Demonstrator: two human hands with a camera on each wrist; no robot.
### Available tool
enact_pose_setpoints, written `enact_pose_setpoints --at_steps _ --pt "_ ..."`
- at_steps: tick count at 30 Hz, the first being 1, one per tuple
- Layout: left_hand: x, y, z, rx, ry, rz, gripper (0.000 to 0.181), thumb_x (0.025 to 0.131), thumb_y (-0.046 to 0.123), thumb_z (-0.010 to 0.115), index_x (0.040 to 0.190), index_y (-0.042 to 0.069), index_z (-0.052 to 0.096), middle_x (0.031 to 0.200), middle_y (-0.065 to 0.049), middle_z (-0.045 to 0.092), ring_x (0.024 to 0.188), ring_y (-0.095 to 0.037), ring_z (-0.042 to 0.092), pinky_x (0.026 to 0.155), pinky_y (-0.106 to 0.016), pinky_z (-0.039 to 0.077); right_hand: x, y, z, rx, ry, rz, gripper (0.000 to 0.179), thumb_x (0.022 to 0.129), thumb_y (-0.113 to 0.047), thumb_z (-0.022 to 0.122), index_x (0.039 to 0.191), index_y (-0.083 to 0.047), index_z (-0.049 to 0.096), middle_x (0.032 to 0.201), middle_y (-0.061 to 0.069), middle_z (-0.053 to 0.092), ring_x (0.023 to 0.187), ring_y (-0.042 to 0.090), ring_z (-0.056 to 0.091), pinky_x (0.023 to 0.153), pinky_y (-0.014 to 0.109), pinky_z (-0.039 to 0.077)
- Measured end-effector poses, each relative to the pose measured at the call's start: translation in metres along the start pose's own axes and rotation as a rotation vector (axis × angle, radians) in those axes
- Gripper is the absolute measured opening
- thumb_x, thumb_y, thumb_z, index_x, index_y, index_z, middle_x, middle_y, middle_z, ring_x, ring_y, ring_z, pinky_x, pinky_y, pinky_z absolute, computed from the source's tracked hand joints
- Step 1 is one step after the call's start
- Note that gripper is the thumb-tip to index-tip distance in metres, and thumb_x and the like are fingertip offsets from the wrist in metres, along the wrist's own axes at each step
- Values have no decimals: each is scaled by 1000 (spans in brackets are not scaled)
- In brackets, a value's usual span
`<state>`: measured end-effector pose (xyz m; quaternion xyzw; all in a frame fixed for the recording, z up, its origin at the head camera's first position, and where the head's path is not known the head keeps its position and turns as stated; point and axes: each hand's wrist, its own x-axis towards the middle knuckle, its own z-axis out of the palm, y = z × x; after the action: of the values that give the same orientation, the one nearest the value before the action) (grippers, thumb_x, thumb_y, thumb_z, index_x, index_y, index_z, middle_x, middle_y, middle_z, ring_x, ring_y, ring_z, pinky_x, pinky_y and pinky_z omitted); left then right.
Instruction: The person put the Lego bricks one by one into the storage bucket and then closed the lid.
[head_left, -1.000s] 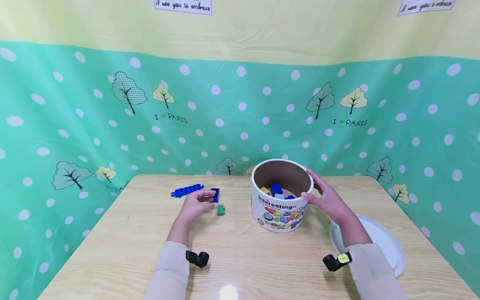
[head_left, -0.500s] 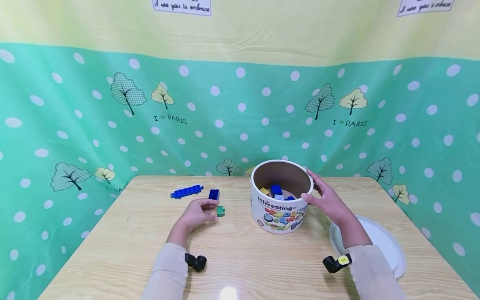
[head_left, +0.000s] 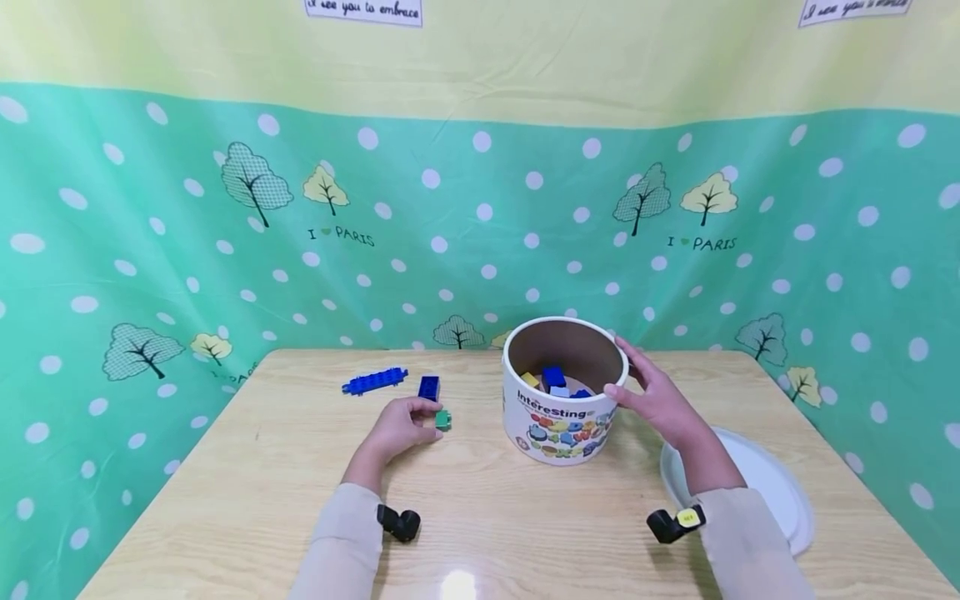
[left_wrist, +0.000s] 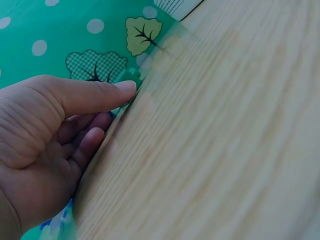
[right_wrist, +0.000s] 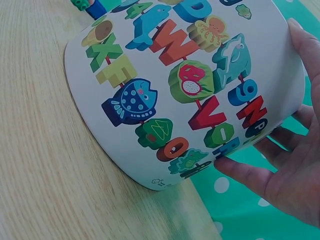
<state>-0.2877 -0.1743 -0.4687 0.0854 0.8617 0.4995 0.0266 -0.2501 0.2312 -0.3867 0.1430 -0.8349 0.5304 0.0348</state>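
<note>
My left hand (head_left: 397,432) pinches a small green building block (head_left: 444,420) on the table between thumb and fingers. The left wrist view has the thumb laid against the green block, with part of it sticking out past the tip. Just behind it stands a dark blue block (head_left: 429,387). A long blue studded piece (head_left: 375,381) lies farther left. With my right hand (head_left: 660,404) I hold the right side of a white printed bucket (head_left: 555,429), thumb at the rim and fingers along the outer wall. Blue, yellow and white blocks (head_left: 553,378) are inside.
A round white lid (head_left: 772,500) lies on the wooden table (head_left: 525,533), partly under the right forearm. Green polka-dot cloth (head_left: 480,250) hangs behind and at both sides. Each wrist carries a small black camera (head_left: 399,522).
My left hand has come from the blue block toward the green one and now pinches it. The blue block, uncovered, sits upright behind. My right hand stays on the bucket.
</note>
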Motion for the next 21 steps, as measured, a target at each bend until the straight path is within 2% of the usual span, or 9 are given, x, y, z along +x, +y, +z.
enact_pose_setpoints --at_steps 6,15,21 --pt "-1 1 2 -51 -11 -8 34 68 17 77 100 16 66 96 0 60 87 -16 55 75 -28 48 -1 -2 0 7 3 2 75 82 -29 63 140 -35 16 146 3 14 131 35 14 91 57 33" --pt "-3 10 -1 -213 19 -39 41 66 7 76 105 10 63 95 -3 64 88 -17 60 75 -28 50 -9 -30 3 11 -12 14 77 83 -27 62 143 -20 14 145 12 15 129 38 15 91 58 31" --pt "-4 26 -4 -243 25 -45 38 68 9 76 103 19 65 101 1 62 97 -18 56 75 -28 50 -8 -25 2 24 -9 16 77 83 -27 63 143 -22 14 145 11 14 130 38 15 90 58 32"
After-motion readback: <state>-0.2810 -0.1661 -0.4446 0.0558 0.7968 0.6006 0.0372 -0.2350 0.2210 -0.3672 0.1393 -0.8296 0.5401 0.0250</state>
